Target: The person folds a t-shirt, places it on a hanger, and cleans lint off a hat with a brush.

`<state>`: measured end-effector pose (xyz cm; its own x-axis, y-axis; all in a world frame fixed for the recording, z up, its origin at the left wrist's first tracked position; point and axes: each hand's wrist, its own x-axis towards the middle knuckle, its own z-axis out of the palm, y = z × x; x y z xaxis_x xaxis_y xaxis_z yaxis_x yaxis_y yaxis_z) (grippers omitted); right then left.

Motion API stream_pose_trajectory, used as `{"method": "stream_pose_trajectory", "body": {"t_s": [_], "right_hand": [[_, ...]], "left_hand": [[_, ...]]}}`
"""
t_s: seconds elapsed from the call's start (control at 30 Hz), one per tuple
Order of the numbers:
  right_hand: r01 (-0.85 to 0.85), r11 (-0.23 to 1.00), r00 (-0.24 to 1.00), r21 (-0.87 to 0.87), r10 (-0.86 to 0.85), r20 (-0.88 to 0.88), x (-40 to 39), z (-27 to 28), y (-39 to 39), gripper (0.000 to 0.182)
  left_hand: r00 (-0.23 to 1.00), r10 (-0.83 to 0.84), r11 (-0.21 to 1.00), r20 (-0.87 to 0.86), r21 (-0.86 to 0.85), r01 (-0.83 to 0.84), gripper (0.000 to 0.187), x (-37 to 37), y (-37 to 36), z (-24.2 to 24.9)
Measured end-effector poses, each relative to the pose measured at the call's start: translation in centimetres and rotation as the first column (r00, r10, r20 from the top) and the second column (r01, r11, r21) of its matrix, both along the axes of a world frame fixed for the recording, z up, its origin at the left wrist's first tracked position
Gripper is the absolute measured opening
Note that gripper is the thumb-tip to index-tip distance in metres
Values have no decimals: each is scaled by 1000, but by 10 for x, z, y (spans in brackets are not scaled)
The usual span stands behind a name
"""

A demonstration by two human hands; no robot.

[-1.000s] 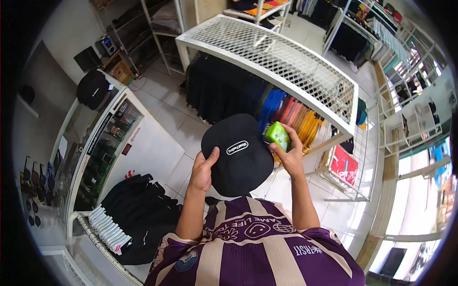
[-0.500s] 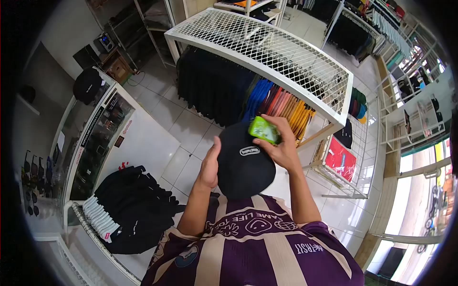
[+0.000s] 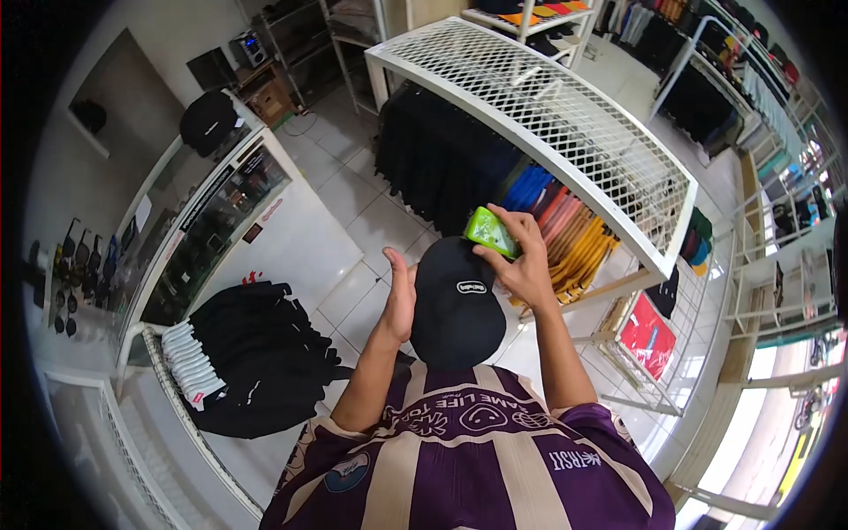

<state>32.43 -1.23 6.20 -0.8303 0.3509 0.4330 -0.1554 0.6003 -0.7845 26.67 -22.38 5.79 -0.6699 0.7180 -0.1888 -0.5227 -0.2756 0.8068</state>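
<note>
A black cap (image 3: 459,314) with a small white-edged oval patch is in front of my chest, its brim toward my shirt. My right hand (image 3: 523,258) grips a bright green rectangular object (image 3: 491,231) between thumb and fingers, at the cap's far right edge. My left hand (image 3: 402,296) is upright at the cap's left side, fingers extended and thumb raised, with nothing in it. Whether its palm touches the cap cannot be made out.
A white mesh-topped rack (image 3: 539,84) with hanging clothes stands ahead. Black shirts (image 3: 256,362) hang at lower left beside a glass display case (image 3: 212,234) bearing another black cap (image 3: 208,122). At right, a wire shelf (image 3: 676,389) holds a red item (image 3: 647,336).
The view has swung, so the surroundings sit farther right. The green object has shifted slightly to the cap's far edge. My left hand has opened a little away from the cap.
</note>
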Motion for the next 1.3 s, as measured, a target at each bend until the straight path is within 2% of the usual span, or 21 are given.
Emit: {"method": "stream_pose_trajectory", "body": {"t_s": [0.13,0.2,0.23,0.27,0.37,0.47,0.53,0.6,0.67,0.7,0.73,0.8,0.83,0.87,0.9,1.0,1.07,1.17,1.2,1.27,1.3], "right_hand": [[-321,941,944,107,327,-39,-8,31,-33,66],[-488,869,873,85,482,81,-17,32,-48,66],[-433,896,901,95,434,10,-27,21,-49,65],[-352,932,934,89,355,-24,-39,9,-44,63],[-136,982,991,131,133,36,-60,10,-36,64],[-323,940,946,107,323,15,-65,36,-59,67],[-520,835,850,181,526,22,-72,42,-81,67],[-509,852,859,126,511,15,-92,27,-90,66],[-366,931,931,19,366,8,-116,16,-86,67],[-244,966,969,83,246,-8,-127,12,-87,66],[-135,972,991,190,134,18,-134,9,-89,65],[-157,980,986,120,163,-38,-141,13,-99,65],[-213,974,971,79,219,-91,-143,20,-111,64],[-268,963,952,37,271,-142,-142,26,-125,62],[-339,933,924,117,354,-146,-145,28,-135,64],[-483,870,866,97,491,-98,-161,20,-166,63],[-402,916,912,16,402,-88,-187,-8,-165,62],[-215,973,976,83,217,-17,-206,-5,-178,60],[-232,969,972,86,234,-21,-211,3,-189,60],[-419,908,903,26,419,-93,-215,12,-214,60],[-479,872,867,95,488,-102,-216,22,-231,62]], "left_hand": [[1000,8,1000,7,27,-8,114,-7,-11,1],[990,115,984,-77,-126,-124,115,-14,-16,-1],[991,80,992,-109,-90,-90,116,-21,-21,-8],[994,105,994,33,17,-105,118,-26,-25,-12],[997,82,996,10,36,-83,118,-36,-44,-3],[986,157,986,54,54,-160,118,-46,-56,-1],[991,129,991,23,-29,-128,119,-55,-66,3],[985,161,986,-57,-39,-163,118,-65,-72,-2],[985,170,985,-14,23,-169,119,-77,-87,-5],[986,164,981,38,98,-167,107,-81,-98,-2],[984,176,979,38,99,-179,107,-84,-105,0],[948,285,946,-141,-118,-302,78,-93,-117,5],[943,302,941,-140,-115,-318,78,-96,-121,10],[920,374,911,-118,-141,-389,64,-96,-125,16],[891,443,875,-98,-169,-453,49,-98,-131,19],[843,491,846,-219,-112,-521,44,-114,-156,-3],[811,552,810,-193,-108,-576,43,-122,-178,-5],[719,666,716,-197,-100,-691,42,-129,-207,-4],[662,715,660,-223,-97,-745,42,-132,-216,-3],[654,729,651,-204,-91,-754,41,-135,-229,-3],[675,702,666,-227,-126,-735,40,-139,-236,-14]]}}
